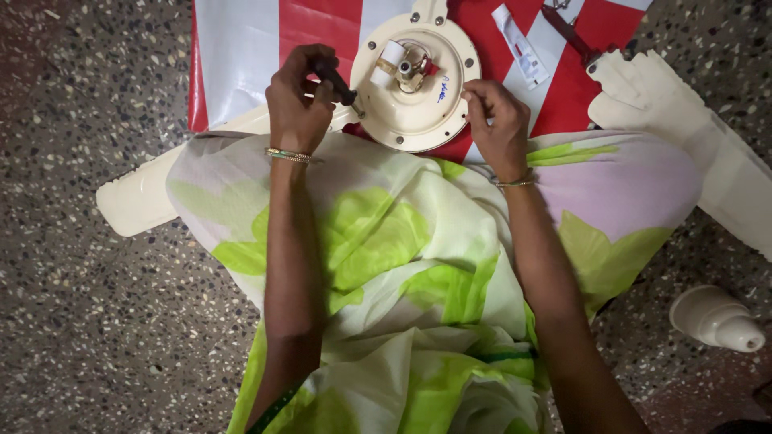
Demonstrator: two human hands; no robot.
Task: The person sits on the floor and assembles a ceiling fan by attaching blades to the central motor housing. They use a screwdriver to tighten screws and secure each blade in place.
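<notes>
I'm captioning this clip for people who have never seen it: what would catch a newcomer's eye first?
First, the round cream-coloured ceiling fan motor housing at top centre, lying on a red and white striped sheet. The left hand grips a dark-handled screwdriver at its left rim, while the right hand touches its right rim. Next, the bright green and white draped cloth across the lap, with cream fan blades spreading to both sides.

Both hands (299, 100) (497, 120) forward, fingers curled
</notes>
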